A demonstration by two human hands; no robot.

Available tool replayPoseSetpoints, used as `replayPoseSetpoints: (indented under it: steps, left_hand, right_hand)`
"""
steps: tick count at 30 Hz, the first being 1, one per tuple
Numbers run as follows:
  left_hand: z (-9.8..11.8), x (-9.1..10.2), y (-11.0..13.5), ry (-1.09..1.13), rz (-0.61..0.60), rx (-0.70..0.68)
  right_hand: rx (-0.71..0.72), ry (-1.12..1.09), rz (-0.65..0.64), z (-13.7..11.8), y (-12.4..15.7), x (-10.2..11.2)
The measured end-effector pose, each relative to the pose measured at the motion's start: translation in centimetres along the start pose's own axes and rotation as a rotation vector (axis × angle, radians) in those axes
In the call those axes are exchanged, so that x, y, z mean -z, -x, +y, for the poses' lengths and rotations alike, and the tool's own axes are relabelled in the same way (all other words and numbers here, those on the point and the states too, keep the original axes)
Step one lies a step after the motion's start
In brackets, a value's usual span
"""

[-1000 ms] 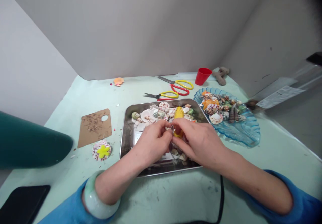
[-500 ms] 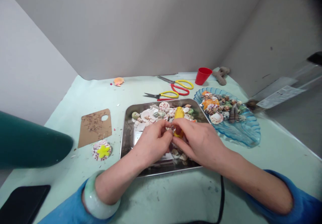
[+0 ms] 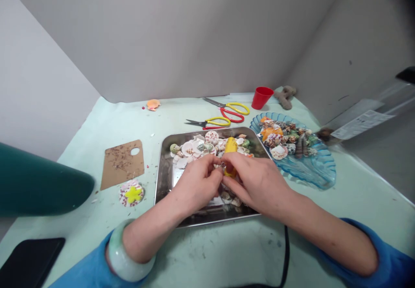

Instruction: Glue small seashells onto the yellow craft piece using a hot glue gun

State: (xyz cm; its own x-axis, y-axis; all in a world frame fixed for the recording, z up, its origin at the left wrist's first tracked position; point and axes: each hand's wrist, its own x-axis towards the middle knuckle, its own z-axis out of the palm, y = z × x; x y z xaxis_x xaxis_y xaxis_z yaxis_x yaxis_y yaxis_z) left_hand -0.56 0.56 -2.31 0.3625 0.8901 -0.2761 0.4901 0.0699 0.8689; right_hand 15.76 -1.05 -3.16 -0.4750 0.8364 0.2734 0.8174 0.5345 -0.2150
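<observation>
1. The left hand [image 3: 196,184] is pinched nearly closed, its fingertips on a small shiny bit [image 3: 223,165] in the middle of the frame.
2. The right hand [image 3: 264,184] pinches at the same bit from the other side; I cannot tell what the bit is.
3. A yellow object [image 3: 231,144] sits right by the right fingers, partly hidden.
4. Under both hands is a metal tray [image 3: 164,180] with lots of seashells [image 3: 197,146].
5. At the middle right, a blue scalloped plate [image 3: 324,171] holds more shells [image 3: 288,137].
6. Left of the tray lie a brown card [image 3: 119,165] and a speckled shell [image 3: 123,199] with a yellow flower shape [image 3: 133,194] on top.
7. Above the tray are two pairs of scissors [image 3: 238,105] and, farther right, a red cup [image 3: 262,98].
</observation>
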Motion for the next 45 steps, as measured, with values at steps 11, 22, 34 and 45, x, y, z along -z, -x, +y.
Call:
replayPoseSetpoints:
  steps: [11, 22, 34, 45]
  left_hand:
    - [0.04, -0.03, 0.00, -0.008, 0.003, -0.003]
    - [0.11, -0.01, 0.03, -0.004, -0.013, -0.001]
    - [0.24, -0.02, 0.08, 0.000, -0.014, -0.006]
    - [0.10, -0.03, -0.07, -0.012, -0.025, -0.004]
  right_hand:
    - [0.001, 0.005, -0.008, -0.06, -0.03, 0.04]
    - [0.018, 0.023, 0.005, -0.03, 0.02, -0.04]
    - [0.026, 0.039, 0.005, 0.00, 0.04, -0.02]
    - [0.018, 0.044, -0.014, -0.12, 0.01, 0.08]
